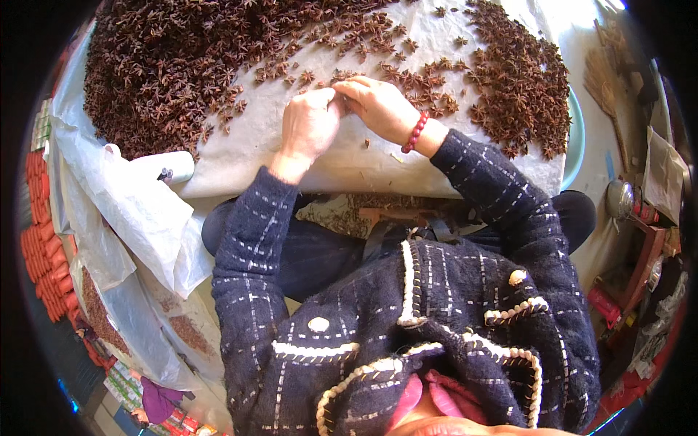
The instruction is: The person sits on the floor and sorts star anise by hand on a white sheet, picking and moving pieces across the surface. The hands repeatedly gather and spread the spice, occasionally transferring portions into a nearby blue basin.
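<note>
Dried star anise pods are spread over a pale cloth (pixel 256 147) before me. A large heap (pixel 163 71) lies on the left and a smaller heap (pixel 521 90) on the right. My left hand (pixel 311 122), fingers curled, meets my right hand (pixel 384 103) above the bare strip between the heaps. The bent fingers of both hands hide their tips, so whatever may lie between them cannot be made out. Loose pods (pixel 422 84) lie just beyond my right hand, and a small brown fragment (pixel 367 143) rests below it. A red bead bracelet (pixel 416 132) circles my right wrist.
At the cloth's left edge lies a white cylindrical container (pixel 163 166) beside plastic sheeting (pixel 136 218). A light blue basin (pixel 573 141) shows under the right edge. A straw broom (pixel 600 82) is farther right. Filled red sacks (pixel 46 245) and a person in purple (pixel 158 400) appear at far left.
</note>
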Motion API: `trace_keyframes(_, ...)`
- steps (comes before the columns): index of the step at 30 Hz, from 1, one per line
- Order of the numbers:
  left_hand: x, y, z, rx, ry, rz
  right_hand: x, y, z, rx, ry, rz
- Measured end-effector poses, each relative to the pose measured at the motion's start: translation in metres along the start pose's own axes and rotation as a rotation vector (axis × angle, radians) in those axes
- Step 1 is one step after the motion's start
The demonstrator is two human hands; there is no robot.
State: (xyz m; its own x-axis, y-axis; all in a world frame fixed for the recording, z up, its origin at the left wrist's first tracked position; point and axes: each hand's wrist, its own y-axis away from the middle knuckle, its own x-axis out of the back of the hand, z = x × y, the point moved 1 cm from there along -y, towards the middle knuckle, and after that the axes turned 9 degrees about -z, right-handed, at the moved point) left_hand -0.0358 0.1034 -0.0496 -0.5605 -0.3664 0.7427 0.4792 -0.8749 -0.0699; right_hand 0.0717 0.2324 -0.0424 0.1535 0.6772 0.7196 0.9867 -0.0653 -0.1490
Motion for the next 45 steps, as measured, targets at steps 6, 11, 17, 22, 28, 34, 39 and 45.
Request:
trace_keyframes(6,0.005,0.037,0.051,0.343,0.617,-0.460,0.007,0.040,-0.012,-0.041,0.293,0.053)
trace_keyframes(11,0.006,0.039,0.053,-0.122,-0.233,-0.161,0.023,0.017,0.000,-0.030,0.463,0.029)
trace_keyframes(17,0.004,0.040,-0.011,-0.153,-0.424,0.040,0.011,0.016,0.016,-0.119,0.324,-0.112)
trace_keyframes(22,-0.006,0.014,-0.001,-0.173,-0.599,0.016,0.020,0.018,0.025,-0.040,0.260,0.066)
trace_keyframes(28,-0.014,-0.031,-0.016,-0.232,-0.508,0.005,0.005,-0.012,0.028,-0.030,0.514,-0.169)
trace_keyframes(34,-0.007,-0.023,-0.021,-0.009,-0.017,-0.027,0.000,-0.007,0.019,0.177,0.748,-0.173)
trace_keyframes(39,0.011,-0.020,-0.022,-0.014,0.022,0.057,0.014,-0.008,0.028,0.005,0.548,-0.216)
trace_keyframes(45,0.010,-0.029,-0.027,-0.304,-0.395,-0.057,0.007,-0.004,0.022,0.020,0.666,-0.202)
